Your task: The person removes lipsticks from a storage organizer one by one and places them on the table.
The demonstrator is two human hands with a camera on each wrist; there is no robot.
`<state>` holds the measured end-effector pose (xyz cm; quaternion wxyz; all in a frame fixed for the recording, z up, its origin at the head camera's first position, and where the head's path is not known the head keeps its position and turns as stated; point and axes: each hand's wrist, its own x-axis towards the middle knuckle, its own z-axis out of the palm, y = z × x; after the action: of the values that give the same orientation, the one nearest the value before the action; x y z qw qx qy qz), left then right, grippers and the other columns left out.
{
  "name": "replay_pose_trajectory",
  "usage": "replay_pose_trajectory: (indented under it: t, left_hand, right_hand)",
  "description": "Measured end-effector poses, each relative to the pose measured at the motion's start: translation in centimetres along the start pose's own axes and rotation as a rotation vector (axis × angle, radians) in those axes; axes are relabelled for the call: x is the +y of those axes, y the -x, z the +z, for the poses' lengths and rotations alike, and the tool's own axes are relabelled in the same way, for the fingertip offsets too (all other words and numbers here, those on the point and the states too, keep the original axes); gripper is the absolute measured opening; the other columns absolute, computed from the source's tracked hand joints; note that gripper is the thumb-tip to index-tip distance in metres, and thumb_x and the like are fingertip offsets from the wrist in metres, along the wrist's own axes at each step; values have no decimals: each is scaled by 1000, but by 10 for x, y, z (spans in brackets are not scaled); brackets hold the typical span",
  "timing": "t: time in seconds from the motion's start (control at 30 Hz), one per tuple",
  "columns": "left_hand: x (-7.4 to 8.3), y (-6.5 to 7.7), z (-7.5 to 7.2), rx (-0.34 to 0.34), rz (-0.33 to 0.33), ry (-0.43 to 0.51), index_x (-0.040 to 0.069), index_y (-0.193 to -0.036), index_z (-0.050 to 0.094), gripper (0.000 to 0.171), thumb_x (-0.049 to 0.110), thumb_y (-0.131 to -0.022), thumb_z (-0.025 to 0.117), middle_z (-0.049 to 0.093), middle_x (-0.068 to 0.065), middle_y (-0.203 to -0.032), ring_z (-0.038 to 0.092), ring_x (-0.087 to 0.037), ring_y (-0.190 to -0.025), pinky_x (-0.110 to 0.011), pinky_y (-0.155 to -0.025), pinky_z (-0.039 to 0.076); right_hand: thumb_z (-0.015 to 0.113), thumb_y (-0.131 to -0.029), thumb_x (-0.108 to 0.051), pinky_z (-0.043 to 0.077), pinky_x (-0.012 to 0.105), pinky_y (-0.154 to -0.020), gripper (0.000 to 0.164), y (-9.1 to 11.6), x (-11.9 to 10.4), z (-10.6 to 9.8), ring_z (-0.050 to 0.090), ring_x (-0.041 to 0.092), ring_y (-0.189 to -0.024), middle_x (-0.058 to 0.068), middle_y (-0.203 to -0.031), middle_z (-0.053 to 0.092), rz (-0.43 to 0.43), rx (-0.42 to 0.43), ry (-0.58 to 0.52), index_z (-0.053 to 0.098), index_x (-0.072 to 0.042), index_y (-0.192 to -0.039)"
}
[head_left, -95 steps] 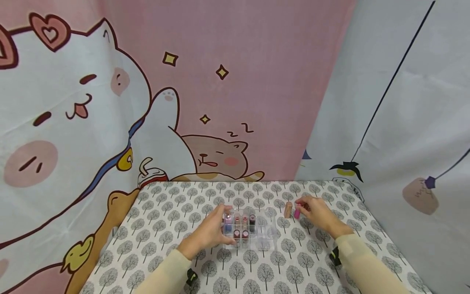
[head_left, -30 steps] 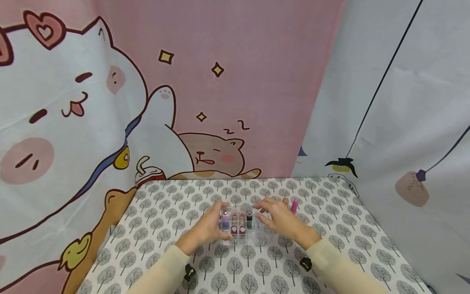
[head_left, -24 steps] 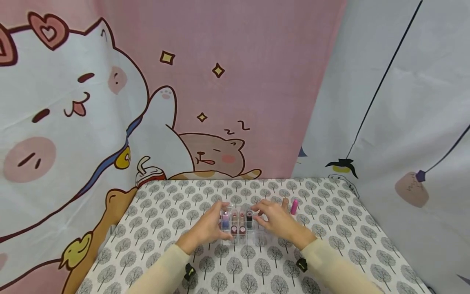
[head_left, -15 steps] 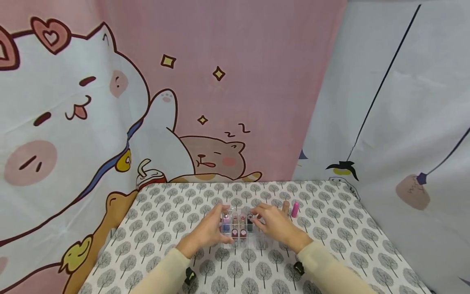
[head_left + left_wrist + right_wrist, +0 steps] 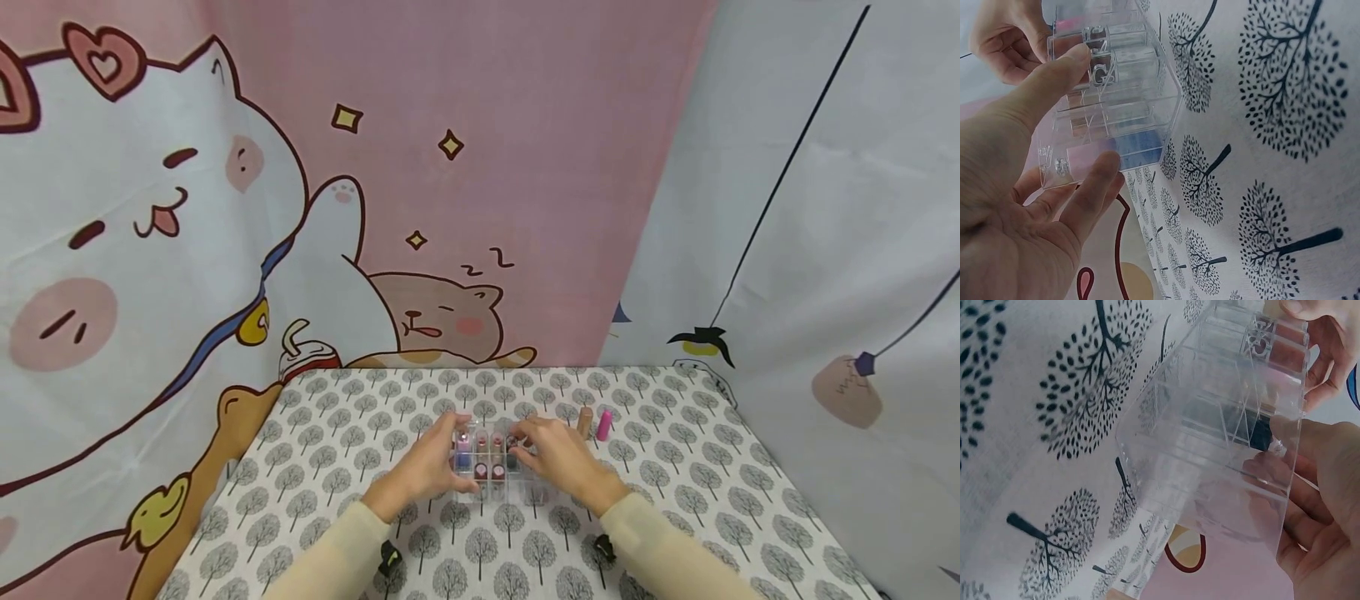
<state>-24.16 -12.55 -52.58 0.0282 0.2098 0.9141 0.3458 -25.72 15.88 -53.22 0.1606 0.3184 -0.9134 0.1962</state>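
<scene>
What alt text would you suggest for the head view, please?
The left hand grips a clear cosmetics organizer on tree-print cloth; the right hand pinches a dark tube inside. Farther right are a tan tube and a pink tube.

Dark tube [image 5: 1252, 430], pink tube [image 5: 604, 426], cloth [image 5: 457, 537] — tree-printed

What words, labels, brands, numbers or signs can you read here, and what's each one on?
"Z", twice, on the pink wall hanging, above the sleeping cat drawing.
"G", apparently, part of a mark on a reddish-brown tube in the clear box.
Too blurred to read: marks on the neighbouring tube and the pink-and-blue tube.
No brand names or numbers readable.
</scene>
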Motion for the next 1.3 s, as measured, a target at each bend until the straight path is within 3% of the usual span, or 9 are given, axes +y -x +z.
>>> replay_pose_trajectory:
  t: [0.17,0.53,0.77,1.17,1.3]
  left_hand:
    - [-1,0,1,5,3,-9,9,-171,45,119,31,-75,113,61,-18,-168,65,-11,-88,-36,-90,65]
    - [-2,-1,1,3,0,10,9,-172,44,120,28,-74,113,61,-19,-167,63,-10,-84,-28,-79,61]
    - [-1,0,2,-5,-11,17,9,-172,44,121,28,-74,113,61,-18,-168,67,-16,-89,-31,-85,63]
    - [2,0,1,-10,-26,34,8,-172,43,122,25,-73,113,67,-16,-152,63,-11,-83,-27,-75,60]
    - [2,0,1,-4,-22,24,8,-172,44,122,26,-73,113,67,-16,-154,65,-12,-87,-32,-83,65]
  right_hand:
    - [95,-99,-21,71,24,-75,26,-2,-1,2,87,20,-90,7,-111,90,52,-3,-33,86,-11,-121]
    - [95,-98,-19,63,13,-69,23,-2,1,6,87,17,-89,5,-109,91,84,21,-56,86,-13,-119]
    - [96,-97,-17,65,15,-71,24,0,2,6,87,21,-90,6,-109,90,95,35,-79,85,-12,-118]
    - [93,-99,-14,67,16,-75,22,-2,0,-2,87,19,-91,8,-109,90,133,20,-151,84,-11,-119]
    - [92,-100,-14,68,18,-79,21,-3,-1,-5,86,16,-93,7,-109,90,156,14,-180,84,-12,-120]
